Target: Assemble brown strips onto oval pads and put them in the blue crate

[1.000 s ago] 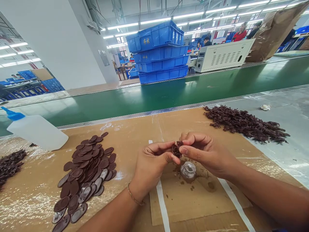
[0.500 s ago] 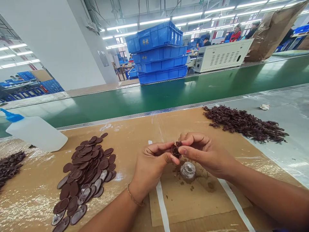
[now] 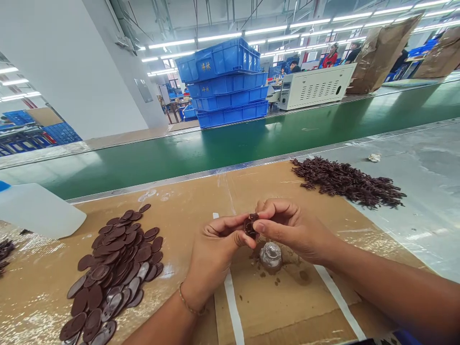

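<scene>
My left hand [image 3: 212, 249] and my right hand [image 3: 291, 227] meet over the middle of the cardboard-covered bench [image 3: 194, 201]. Both pinch one small dark brown piece [image 3: 250, 225] between thumb and fingers. Just below it a small clear round jar [image 3: 270, 255] stands on a stained cardboard sheet [image 3: 287, 297]. A pile of flat brown oval discs [image 3: 111, 263] lies to the left of my left hand. A heap of small dark brown bits [image 3: 345, 182] lies beyond my right hand.
A white squeeze bottle [image 3: 39, 211] lies at the far left beside another dark heap [image 3: 4, 251]. A green conveyor belt [image 3: 251, 139] runs behind the bench. Stacked blue crates [image 3: 224, 84], a white machine cabinet [image 3: 316, 86] and distant people stand beyond it.
The view has swung slightly right and up, so everything sits further left and lower. My hands keep the same pinch on the brown piece.
</scene>
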The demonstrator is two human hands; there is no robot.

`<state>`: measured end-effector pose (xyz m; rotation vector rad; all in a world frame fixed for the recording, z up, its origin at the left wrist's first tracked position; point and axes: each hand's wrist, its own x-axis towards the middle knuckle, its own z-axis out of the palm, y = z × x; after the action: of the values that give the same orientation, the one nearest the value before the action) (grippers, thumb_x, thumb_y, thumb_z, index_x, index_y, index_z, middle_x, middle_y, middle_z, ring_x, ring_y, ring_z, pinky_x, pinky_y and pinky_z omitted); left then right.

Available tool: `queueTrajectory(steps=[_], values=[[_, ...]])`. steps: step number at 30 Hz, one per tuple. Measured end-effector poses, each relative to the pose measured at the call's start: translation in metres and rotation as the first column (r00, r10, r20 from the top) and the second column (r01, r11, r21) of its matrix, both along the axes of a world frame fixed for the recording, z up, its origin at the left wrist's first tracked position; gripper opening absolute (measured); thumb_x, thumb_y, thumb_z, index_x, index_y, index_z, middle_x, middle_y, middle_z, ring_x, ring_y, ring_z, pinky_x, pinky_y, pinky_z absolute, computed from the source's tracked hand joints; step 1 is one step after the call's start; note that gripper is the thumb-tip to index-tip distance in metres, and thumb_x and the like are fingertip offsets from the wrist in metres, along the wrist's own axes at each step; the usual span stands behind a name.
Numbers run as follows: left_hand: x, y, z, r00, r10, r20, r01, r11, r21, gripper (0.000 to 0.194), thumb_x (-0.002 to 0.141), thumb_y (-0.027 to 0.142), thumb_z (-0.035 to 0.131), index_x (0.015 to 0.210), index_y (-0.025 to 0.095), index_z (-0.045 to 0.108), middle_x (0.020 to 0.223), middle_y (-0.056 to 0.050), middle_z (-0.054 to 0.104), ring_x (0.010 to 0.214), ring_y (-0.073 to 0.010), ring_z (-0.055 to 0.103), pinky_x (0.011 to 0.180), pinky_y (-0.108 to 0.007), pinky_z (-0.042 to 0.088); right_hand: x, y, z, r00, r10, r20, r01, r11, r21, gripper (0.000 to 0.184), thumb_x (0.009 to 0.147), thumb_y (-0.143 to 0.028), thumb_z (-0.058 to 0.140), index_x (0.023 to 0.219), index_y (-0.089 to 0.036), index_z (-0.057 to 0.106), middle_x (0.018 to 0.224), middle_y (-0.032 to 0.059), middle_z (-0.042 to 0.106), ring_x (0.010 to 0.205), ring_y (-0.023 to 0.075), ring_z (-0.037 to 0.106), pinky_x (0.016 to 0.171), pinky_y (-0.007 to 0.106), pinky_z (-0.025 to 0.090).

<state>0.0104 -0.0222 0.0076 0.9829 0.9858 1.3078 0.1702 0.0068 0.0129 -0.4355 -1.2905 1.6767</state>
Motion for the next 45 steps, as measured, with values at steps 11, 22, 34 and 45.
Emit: queueTrajectory(steps=[11,22,34,45], values=[[0.0005,-0.0014,-0.0003,1.000,-0.004,0.007,0.004,1.000,-0.018,0.019,0.061,0.021,0.087,0.078,0.025,0.080,0.068,0.001,0.078,0.070,-0.0121,0.070,0.073,-0.021,0.056,0.0015,0.0007,-0.0023,1.000,-0.017,-0.011,0.017,1.000,0.006,0.014,0.075,-0.020,0.079,0.069,-0.019,0.066,0.064,-0.0034,0.059,0.060,0.0075,0.058,0.063,0.023,0.057],[0.0000,-0.0015,0.0005,0.999,-0.019,0.036,0.019,1.000,-0.003,0.020,0.058,0.022,0.089,0.074,0.027,0.080,0.071,0.002,0.079,0.067,-0.0112,0.070,0.071,-0.018,0.055,-0.0004,0.0001,0.0012,1.000,-0.022,0.016,0.022,1.000,-0.007,0.020,0.072,-0.025,0.082,0.066,-0.019,0.063,0.062,-0.0042,0.059,0.057,0.0085,0.058,0.061,0.025,0.056],[0.0000,-0.0002,-0.0012,0.998,-0.029,0.055,0.029,1.000,0.000,0.019,0.061,0.020,0.088,0.075,0.027,0.080,0.070,0.003,0.079,0.068,-0.0099,0.071,0.070,-0.016,0.056,0.0007,0.0006,-0.0009,0.999,0.020,-0.032,-0.020,1.000,0.008,0.013,0.078,-0.018,0.077,0.070,-0.019,0.067,0.065,-0.0040,0.063,0.061,0.0077,0.062,0.065,0.023,0.057],[-0.0001,-0.0005,-0.0007,0.999,-0.036,0.034,0.036,0.999,0.005,0.018,0.061,0.021,0.088,0.075,0.028,0.080,0.070,0.005,0.079,0.069,-0.0076,0.071,0.069,-0.011,0.055,0.0017,0.0022,-0.0040,0.999,0.027,-0.038,-0.026,0.999,0.040,0.012,0.081,-0.013,0.074,0.073,-0.018,0.067,0.071,-0.0028,0.071,0.068,0.0064,0.068,0.064,0.016,0.055]])
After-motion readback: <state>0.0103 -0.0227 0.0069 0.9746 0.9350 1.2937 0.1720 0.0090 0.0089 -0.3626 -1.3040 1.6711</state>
